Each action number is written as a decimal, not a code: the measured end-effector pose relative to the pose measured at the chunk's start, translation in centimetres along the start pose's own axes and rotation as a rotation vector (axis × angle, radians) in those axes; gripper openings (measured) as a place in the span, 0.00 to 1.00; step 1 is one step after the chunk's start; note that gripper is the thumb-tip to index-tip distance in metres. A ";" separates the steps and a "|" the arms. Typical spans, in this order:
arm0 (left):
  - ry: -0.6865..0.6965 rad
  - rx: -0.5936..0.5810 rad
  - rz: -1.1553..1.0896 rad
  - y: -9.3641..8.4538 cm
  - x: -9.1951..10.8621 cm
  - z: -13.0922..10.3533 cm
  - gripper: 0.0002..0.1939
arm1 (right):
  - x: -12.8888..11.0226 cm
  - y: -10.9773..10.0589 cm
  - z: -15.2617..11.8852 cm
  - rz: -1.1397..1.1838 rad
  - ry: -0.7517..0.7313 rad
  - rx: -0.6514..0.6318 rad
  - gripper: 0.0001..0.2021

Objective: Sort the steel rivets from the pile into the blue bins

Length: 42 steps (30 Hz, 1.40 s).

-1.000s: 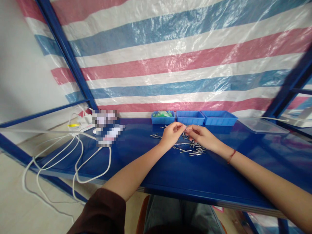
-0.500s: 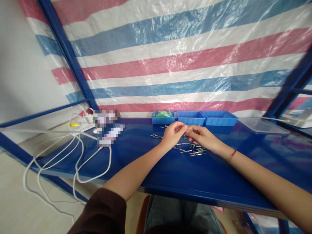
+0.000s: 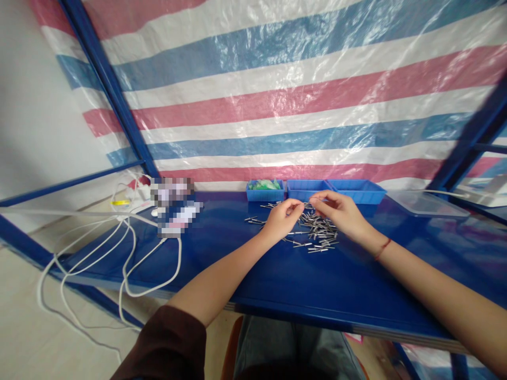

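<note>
Many small metal pins, like rivets, lie in a loose pile (image 3: 321, 228) on the blue table, with a few scattered to its left. Above the pile's left side, my left hand (image 3: 282, 217) is closed with thumb and fingertips pinched; a thin metal piece seems to show at the tips, too small to make out. My right hand (image 3: 336, 211) is closed in a pinch just to the right, over the pile's back part. A narrow gap separates the two sets of fingertips. Whatever the right fingers hold is too small to tell.
Behind the hands stand a blue bin (image 3: 265, 195) with green and white contents and two more blue bins (image 3: 307, 186) (image 3: 358, 195). A clear plastic lid (image 3: 428, 204) lies at the right. White cables (image 3: 130, 264) and a blurred-out item (image 3: 178, 219) occupy the left.
My right hand has moved slightly up and to the right, away from my left hand, so more of the pile shows. My left hand has barely moved.
</note>
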<state>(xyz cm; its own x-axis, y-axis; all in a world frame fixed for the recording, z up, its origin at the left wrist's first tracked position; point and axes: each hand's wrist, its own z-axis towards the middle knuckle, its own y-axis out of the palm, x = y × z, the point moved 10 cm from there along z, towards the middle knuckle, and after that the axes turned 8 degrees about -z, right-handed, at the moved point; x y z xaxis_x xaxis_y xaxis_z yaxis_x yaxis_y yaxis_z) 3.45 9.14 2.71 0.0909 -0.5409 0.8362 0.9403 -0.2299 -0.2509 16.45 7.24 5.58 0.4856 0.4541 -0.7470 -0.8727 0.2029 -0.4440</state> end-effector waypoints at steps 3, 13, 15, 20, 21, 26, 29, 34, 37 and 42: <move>0.060 0.009 0.162 -0.6 0.6 -0.1 0.12 | 2.2 -3.7 1.6 -0.173 0.034 0.161 0.13; 0.116 -0.204 0.722 0.8 0.6 -1.3 0.15 | 11.1 -12.1 3.9 -1.127 0.466 0.174 0.17; 0.070 -0.251 0.742 1.1 -0.2 -1.5 0.17 | 12.0 -11.8 3.6 -1.153 0.531 0.098 0.19; -0.036 -0.385 0.745 1.8 -1.8 -1.9 0.19 | 10.0 -11.5 3.5 -1.107 0.476 0.152 0.20; -0.042 -0.389 0.742 1.8 -1.8 -1.9 0.18 | 9.2 -11.3 3.5 -1.087 0.437 0.172 0.20; 0.007 -0.356 0.720 1.7 -0.8 -1.8 0.13 | 5.4 -7.3 3.3 -0.910 0.169 0.125 0.17; 0.037 -0.386 0.681 2.1 -0.4 -1.9 0.16 | 3.5 -4.2 2.5 -0.754 0.040 0.059 0.15; 0.075 -0.481 0.671 3.0 -0.1 -2.1 0.13 | 1.0 -1.9 1.2 -0.600 -0.102 0.035 0.13; 0.115 -0.466 0.714 3.2 0.3 -2.1 0.10 | 0.2 -1.3 0.6 -0.573 -0.144 -0.004 0.12; 0.140 -0.407 0.784 2.9 0.4 -2.0 0.11 | -0.3 -0.8 0.2 -0.549 -0.156 -0.053 0.13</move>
<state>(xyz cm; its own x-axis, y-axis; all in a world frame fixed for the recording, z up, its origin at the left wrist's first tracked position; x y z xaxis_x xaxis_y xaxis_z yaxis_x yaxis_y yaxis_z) 5.55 6.58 1.35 0.5927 -0.7509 0.2913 0.4334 -0.0074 -0.9012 17.05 7.10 6.25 0.8505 0.4175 -0.3200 -0.4890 0.4035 -0.7734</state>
